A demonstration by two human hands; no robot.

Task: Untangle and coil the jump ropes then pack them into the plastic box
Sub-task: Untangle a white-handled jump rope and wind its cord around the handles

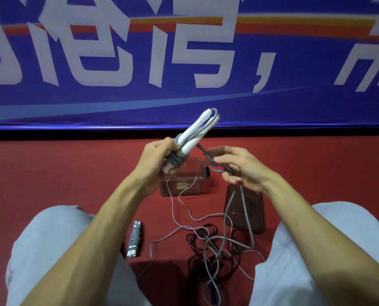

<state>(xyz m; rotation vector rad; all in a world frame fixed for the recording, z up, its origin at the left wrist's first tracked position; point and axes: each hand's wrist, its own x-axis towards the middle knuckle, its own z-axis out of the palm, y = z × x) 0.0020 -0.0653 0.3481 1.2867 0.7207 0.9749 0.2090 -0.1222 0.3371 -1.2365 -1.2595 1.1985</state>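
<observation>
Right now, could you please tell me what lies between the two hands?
In the head view, a short stretch of grey rope runs from the wrapped white handles in the left hand to the right hand, which pinches it.

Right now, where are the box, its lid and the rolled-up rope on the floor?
plastic box (pixel 200 187), head view, front wall.
lid (pixel 257 214), head view, right side.
coiled rope (pixel 134 238), head view, middle of wraps.

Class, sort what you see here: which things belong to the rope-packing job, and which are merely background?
Job: white-handled rope in the left hand; its grey cord in the right hand; coiled rope; tangled ropes; plastic box; lid.
Background: blue banner; red floor.
</observation>
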